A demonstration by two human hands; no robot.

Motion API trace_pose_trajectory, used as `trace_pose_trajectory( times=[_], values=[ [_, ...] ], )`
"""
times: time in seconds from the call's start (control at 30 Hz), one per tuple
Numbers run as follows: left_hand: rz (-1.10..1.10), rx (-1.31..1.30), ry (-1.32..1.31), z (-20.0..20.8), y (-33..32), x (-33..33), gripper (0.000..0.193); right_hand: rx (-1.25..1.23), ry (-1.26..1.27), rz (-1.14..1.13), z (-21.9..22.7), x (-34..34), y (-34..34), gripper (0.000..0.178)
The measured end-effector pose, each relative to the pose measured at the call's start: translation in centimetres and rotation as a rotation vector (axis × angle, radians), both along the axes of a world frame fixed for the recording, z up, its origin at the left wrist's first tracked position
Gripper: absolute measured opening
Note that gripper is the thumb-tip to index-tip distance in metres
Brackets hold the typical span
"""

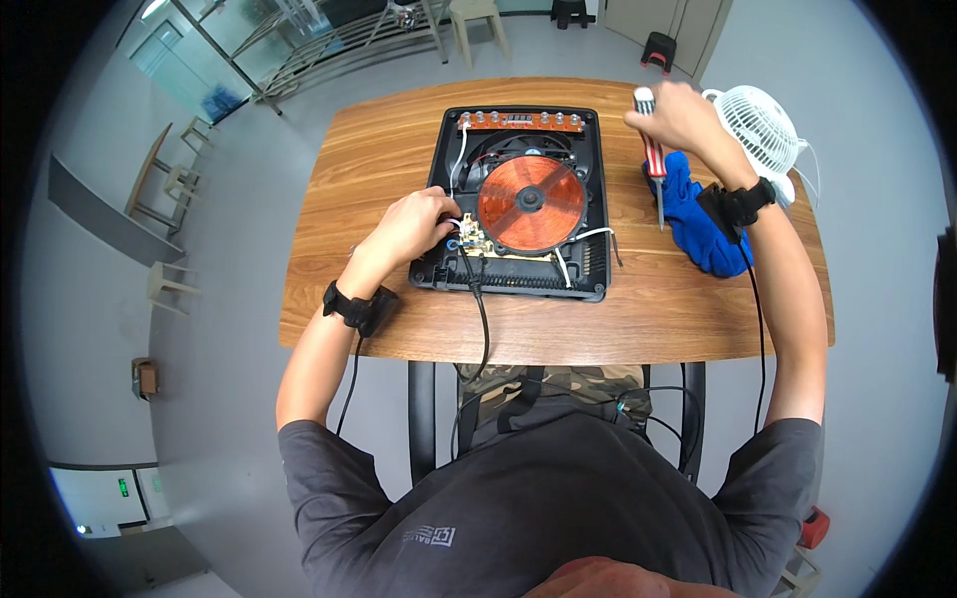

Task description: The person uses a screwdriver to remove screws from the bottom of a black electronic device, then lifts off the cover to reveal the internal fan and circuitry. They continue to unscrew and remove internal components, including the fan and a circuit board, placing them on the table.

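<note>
An opened black induction cooker (594, 189) lies on the wooden table (379, 149), its copper coil (530, 202) exposed beside a small circuit board (471, 239). My left hand (411, 227) rests on the cooker's left side, fingertips at the white wires by the board, holding nothing I can make out. My right hand (676, 116) is raised to the right of the cooker, closed on the red-and-white handle of a screwdriver (655, 159) whose shaft points down toward the table. A blue cloth (698, 224) lies under that hand.
A small white desk fan (763, 130) stands at the table's right edge. The cooker's black power cord (482, 319) runs off the front edge. Stools (477, 22) and a metal rack stand on the floor behind the table; more chairs are at the left.
</note>
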State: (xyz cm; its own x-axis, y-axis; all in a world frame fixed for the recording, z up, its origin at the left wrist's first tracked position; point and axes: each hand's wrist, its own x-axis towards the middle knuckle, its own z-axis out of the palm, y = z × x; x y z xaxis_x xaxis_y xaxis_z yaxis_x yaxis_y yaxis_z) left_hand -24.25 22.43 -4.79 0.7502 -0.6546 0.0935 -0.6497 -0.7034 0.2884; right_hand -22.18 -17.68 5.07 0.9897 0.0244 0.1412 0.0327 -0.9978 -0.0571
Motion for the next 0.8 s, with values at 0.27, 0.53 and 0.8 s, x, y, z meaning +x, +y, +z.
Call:
trace_pose_trajectory(
  times=[0.27, 0.53, 0.8],
  values=[
    [0.063, 0.004, 0.002, 0.1, -1.4, -0.3, 0.018, -0.048, 0.373, -0.145, -8.1, -0.3, -3.4, 0.063],
    [0.164, -0.025, 0.084, -1.0, -2.3, 0.5, 0.016, 0.063, 0.44, -0.163, -11.2, -0.6, -3.6, 0.062],
    [0.207, -0.171, 0.157, -1.2, -2.2, 1.0, 0.015, 0.12, 0.239, -0.081, -13.3, -1.5, -3.3, 0.067]
  ],
)
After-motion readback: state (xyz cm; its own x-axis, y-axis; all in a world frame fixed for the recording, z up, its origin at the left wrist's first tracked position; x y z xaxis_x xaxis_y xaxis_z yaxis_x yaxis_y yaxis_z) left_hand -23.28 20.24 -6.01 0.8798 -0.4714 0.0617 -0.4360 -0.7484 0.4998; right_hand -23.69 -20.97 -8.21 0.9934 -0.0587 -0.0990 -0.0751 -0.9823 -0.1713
